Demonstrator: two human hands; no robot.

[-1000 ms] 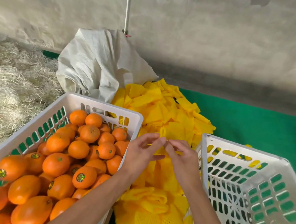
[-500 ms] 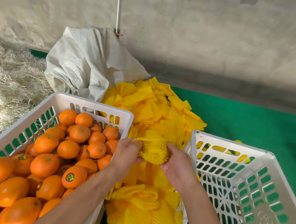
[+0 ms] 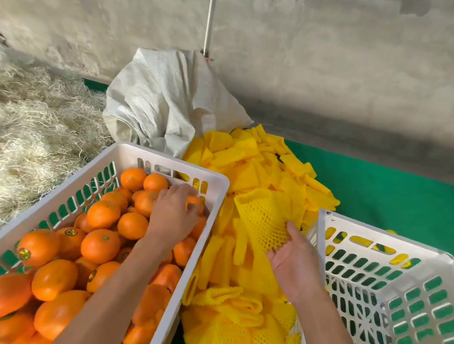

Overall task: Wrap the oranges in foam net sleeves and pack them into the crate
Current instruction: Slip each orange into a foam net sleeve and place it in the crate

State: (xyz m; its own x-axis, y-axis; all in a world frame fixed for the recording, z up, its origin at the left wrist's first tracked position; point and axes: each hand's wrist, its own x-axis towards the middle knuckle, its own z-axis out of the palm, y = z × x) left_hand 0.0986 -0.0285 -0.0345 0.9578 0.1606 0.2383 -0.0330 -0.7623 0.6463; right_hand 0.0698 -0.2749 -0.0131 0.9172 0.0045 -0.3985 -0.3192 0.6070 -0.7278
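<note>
A white crate (image 3: 145, 156) on the left holds several oranges (image 3: 100, 244). My left hand (image 3: 174, 214) reaches into its far right corner, fingers curled over one orange (image 3: 194, 201) that is mostly hidden. A stretched yellow foam net sleeve (image 3: 267, 219) hangs from my right hand (image 3: 293, 260), which holds it palm up with the thumb in its opening, between the two crates. A second white crate (image 3: 386, 242) on the right has no fruit in it.
A loose pile of yellow foam sleeves (image 3: 239, 262) fills the gap between the crates. A white woven sack (image 3: 165, 103) lies behind it against the concrete wall. Straw (image 3: 12, 139) covers the ground at left; green matting (image 3: 407, 198) at right.
My left hand let go of the sleeve and moved left into the orange crate onto an orange. My right hand kept the sleeve, which is now opened out.
</note>
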